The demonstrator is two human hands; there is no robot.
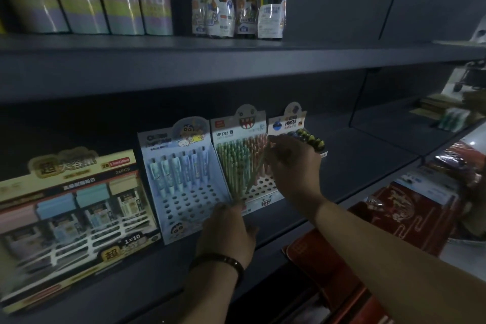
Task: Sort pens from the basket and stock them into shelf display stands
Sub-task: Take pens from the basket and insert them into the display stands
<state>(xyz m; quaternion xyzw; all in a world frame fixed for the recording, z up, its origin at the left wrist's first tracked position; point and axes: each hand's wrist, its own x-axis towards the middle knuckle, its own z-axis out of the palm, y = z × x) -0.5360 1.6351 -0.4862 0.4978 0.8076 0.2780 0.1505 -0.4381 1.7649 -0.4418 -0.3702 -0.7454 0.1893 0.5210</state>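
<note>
The left hand (228, 230) reaches forward, back up, fingers curled, a dark band on its wrist. The right hand (290, 163) is raised farther right, fingers bent, forearm bare.

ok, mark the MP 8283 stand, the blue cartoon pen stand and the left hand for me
MP 8283 stand (238, 130): head view, on its printed header card.
blue cartoon pen stand (193, 201): head view, on its empty perforated tray.
left hand (227, 234): head view, on the back of the hand.
</note>
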